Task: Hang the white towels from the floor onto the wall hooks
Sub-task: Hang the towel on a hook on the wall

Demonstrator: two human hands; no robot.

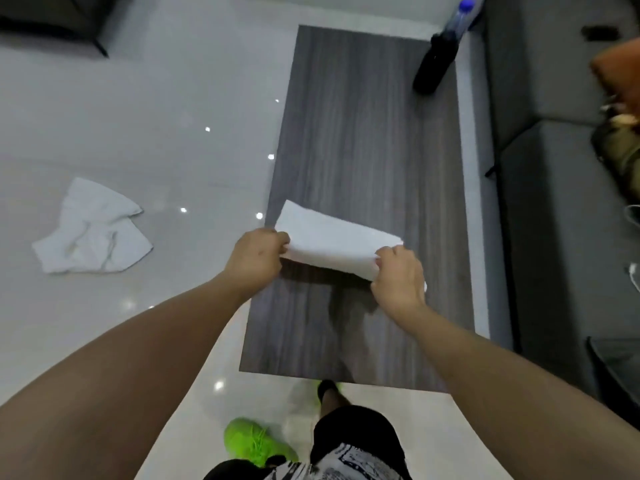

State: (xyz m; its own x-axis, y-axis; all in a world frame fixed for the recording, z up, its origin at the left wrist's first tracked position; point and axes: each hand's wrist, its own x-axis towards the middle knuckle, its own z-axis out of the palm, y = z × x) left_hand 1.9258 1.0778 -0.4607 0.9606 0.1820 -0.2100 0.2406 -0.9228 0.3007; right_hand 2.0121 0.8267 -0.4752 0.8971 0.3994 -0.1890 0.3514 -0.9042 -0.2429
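Holding one white towel (332,242) stretched between both hands over the dark wood table (363,126), head view only. Left hand (258,259) pinches the towel's left end, fingers curled round the edge; right hand (398,277) grips the right end, also curled tight. Towel is folded or doubled, held taut just above the tabletop, at about 12 o'clock from the person's body. Second towel (91,233) lies crumpled on the glossy floor (138,116) at roughly 10 o'clock, well apart from the table. Dark bottle (438,60) stands on the table's far end, 1 o'clock. Green shoe (254,441) at bottom. No wall hooks in view. Step, as I judge: first towel in hand, being straightened before carrying. Next move calls for turning toward the hooks, keeping the grip, then coming back for the floor towel.
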